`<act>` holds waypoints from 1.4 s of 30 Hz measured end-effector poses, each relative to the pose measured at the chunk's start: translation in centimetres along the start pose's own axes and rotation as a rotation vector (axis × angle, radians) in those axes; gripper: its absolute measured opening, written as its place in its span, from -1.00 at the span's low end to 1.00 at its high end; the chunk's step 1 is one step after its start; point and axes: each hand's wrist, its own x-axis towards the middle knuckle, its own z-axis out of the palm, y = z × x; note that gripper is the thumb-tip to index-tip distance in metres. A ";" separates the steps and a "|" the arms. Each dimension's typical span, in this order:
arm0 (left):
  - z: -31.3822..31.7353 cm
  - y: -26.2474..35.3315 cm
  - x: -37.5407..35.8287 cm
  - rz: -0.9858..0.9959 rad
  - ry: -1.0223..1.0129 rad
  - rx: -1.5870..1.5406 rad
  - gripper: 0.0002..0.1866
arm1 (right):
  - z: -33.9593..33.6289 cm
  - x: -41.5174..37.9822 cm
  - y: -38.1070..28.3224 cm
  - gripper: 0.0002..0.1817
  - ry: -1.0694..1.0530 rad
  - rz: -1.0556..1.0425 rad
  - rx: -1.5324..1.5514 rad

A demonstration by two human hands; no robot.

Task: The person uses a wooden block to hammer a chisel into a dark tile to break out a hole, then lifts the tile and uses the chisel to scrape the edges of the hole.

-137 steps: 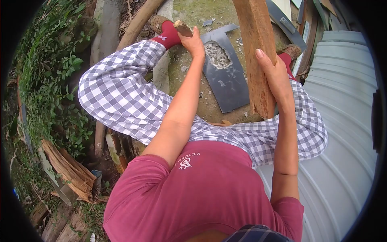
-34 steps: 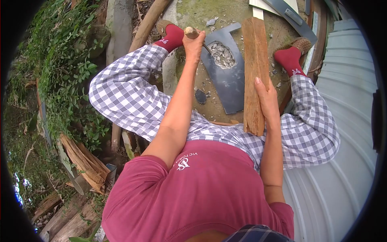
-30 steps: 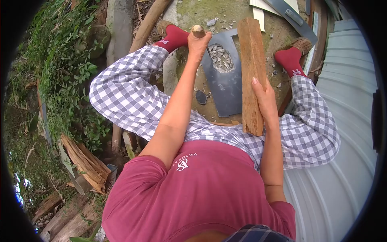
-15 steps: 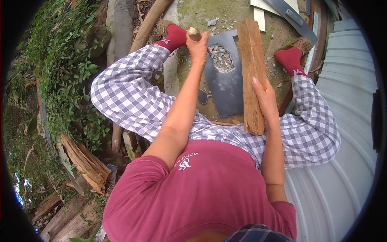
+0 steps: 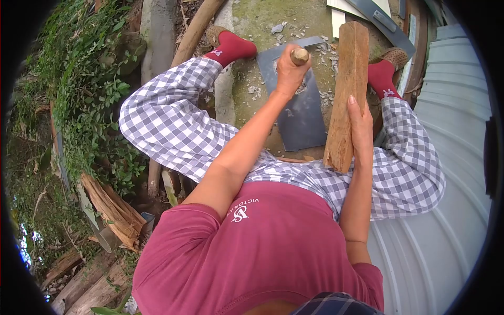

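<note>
Dark sheet [image 5: 303, 128], one: laid flat on the ground [image 5: 262, 21], broken fragments [image 5: 325, 96] scattered beside it. Wooden-handled tool [image 5: 300, 56], one: clasped in the left hand [image 5: 289, 72] above the sheet's far half, lower end hidden. Wooden beam [image 5: 350, 79], one: gripped by the right hand [image 5: 361, 125], held right of the sheet. Step, as judged: tool being placed over the sheet, beam held off. Any next blow would call for the tool steadied upright and the beam aimed at its butt.

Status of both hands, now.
Left hand: closed, holding a wooden handle.
Right hand: closed, holding a wooden block, thumb visible against it.
</note>
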 end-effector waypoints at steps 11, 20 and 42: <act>-5.4 -4.6 3.9 -0.311 0.298 -0.195 -0.68 | 1.0 -0.5 -0.2 -0.38 -0.088 0.024 -0.067; -5.6 -5.1 4.1 -0.314 0.318 -0.215 -0.62 | 0.9 0.0 0.6 -0.37 -0.078 0.028 -0.082; -5.0 -3.3 4.4 -0.307 0.285 -0.144 -0.71 | 9.7 4.7 -19.4 -0.29 -0.438 -0.519 -0.506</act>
